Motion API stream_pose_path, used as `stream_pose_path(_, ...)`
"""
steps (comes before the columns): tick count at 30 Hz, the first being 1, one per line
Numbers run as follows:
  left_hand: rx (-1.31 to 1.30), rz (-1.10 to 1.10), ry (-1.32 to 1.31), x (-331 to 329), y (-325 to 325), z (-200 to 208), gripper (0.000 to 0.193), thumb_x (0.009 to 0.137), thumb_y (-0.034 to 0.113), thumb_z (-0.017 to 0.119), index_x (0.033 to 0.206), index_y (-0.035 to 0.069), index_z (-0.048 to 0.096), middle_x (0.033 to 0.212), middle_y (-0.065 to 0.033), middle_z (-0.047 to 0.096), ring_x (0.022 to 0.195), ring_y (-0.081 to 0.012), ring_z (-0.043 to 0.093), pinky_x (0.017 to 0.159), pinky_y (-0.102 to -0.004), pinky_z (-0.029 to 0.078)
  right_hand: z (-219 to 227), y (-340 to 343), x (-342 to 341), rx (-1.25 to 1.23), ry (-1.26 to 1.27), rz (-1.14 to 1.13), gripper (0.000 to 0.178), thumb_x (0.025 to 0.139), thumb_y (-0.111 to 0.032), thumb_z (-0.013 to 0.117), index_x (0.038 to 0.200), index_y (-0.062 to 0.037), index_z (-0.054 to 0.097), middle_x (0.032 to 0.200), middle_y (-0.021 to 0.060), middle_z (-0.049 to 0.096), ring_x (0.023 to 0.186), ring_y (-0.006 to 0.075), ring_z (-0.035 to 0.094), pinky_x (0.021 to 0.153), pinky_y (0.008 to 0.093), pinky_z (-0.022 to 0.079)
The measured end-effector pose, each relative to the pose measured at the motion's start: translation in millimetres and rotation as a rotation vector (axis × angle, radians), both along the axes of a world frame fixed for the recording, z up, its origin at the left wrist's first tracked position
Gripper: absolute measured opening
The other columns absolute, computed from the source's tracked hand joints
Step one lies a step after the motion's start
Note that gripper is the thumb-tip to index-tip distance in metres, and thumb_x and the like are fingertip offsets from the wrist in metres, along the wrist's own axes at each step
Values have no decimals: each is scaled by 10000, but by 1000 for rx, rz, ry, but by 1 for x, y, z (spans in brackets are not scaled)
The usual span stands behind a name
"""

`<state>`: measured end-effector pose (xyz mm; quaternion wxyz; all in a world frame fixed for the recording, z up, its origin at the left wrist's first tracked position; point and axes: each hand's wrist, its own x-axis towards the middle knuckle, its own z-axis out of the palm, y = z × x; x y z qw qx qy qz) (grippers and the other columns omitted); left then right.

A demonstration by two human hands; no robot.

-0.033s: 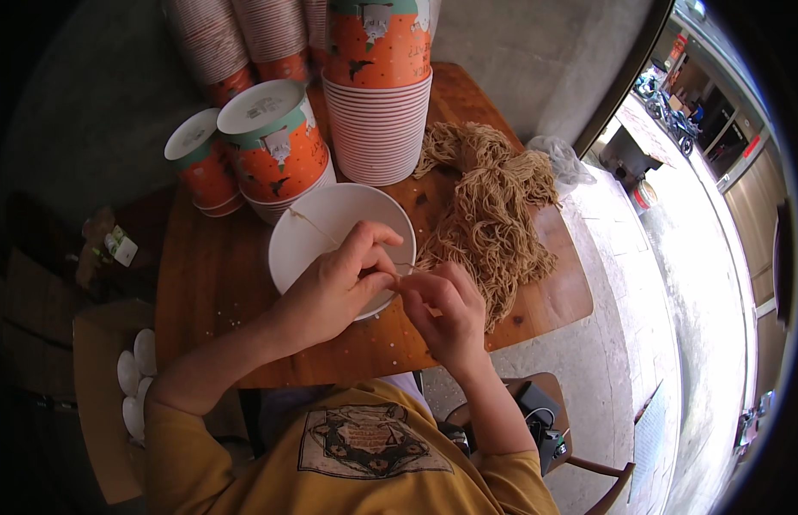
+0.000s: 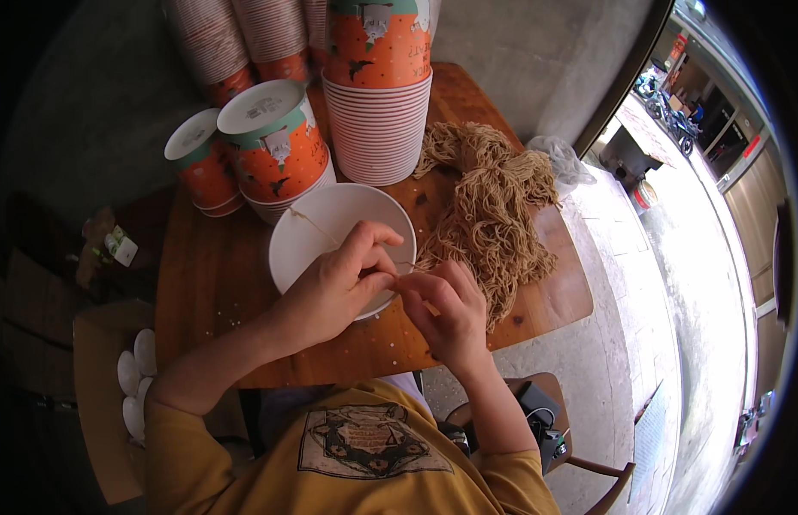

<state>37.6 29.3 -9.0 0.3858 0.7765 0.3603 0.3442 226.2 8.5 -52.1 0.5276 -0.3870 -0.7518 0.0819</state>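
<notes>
Over an open white paper tub (image 2: 296,249), my two hands meet with their fingertips pinched together. My left hand (image 2: 334,279) is closed on a thin tan string (image 2: 309,222), whose loose end reaches across the tub's mouth. Close against it, my right hand (image 2: 448,309) pinches the same string, a short bit of which shows between the fingers. The exact point where the fingertips meet is partly hidden. Just beyond my right hand lies a tangled heap of tan strings (image 2: 493,223) on the wooden table (image 2: 244,292).
Behind the tub stands a tall nested stack of orange-and-green paper tubs (image 2: 377,129). Upturned tubs (image 2: 274,142) are at its left, with more stacks along the wall. A cardboard box (image 2: 103,412) holds several white round items. A wooden chair (image 2: 549,390) bears dark items.
</notes>
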Motion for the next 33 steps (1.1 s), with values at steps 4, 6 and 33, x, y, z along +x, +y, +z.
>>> stream_pose_path(4,-18,-7,4,1,0,1,376,911,-10,608,1226,34,408,845,-95,654,809,-207,656,766,-314,498,9,0,6,89,-178,-11,282,731,-21,741,983,-127,668,785,25,544,699,221,544,583,333,475)
stream_pose_path(6,-34,-3,-9,1,1,0,377,912,-10,608,1227,35,406,843,-93,656,807,-202,656,764,-313,498,11,2,6,96,-188,-3,262,734,-27,741,967,-116,662,783,27,543,694,223,542,581,335,473)
stream_pose_path(33,-52,-15,-36,-3,1,0,359,886,-27,599,1184,26,406,806,-43,625,739,-125,600,711,-283,487,12,-10,-7,-388,68,37,93,870,-77,691,930,-61,622,798,-12,573,659,79,534,599,242,445)
